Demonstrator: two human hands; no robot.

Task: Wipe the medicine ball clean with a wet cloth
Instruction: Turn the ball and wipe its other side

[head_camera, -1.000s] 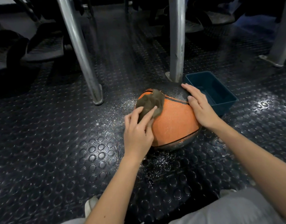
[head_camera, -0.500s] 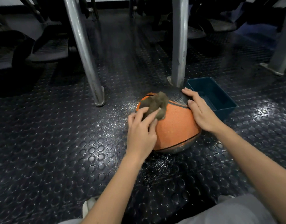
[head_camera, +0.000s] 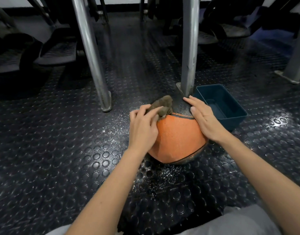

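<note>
The orange medicine ball [head_camera: 178, 141] sits on the studded black floor [head_camera: 61, 150]. On the ball's upper left, the left hand [head_camera: 142, 128] grasps a bunched brown cloth [head_camera: 162, 103] against its top. The right hand [head_camera: 205, 121] lies released, fingers straight, flat on the ball's upper right. A blue tub [head_camera: 230, 119] stands just right of the ball, and a metal post [head_camera: 188, 48] rises behind it.

A light grey fabric leg garment [head_camera: 239, 223] is worn, seen along the lower edge; the arms are bare from the left hand [head_camera: 142, 129] and right hand [head_camera: 205, 122] upward.
</note>
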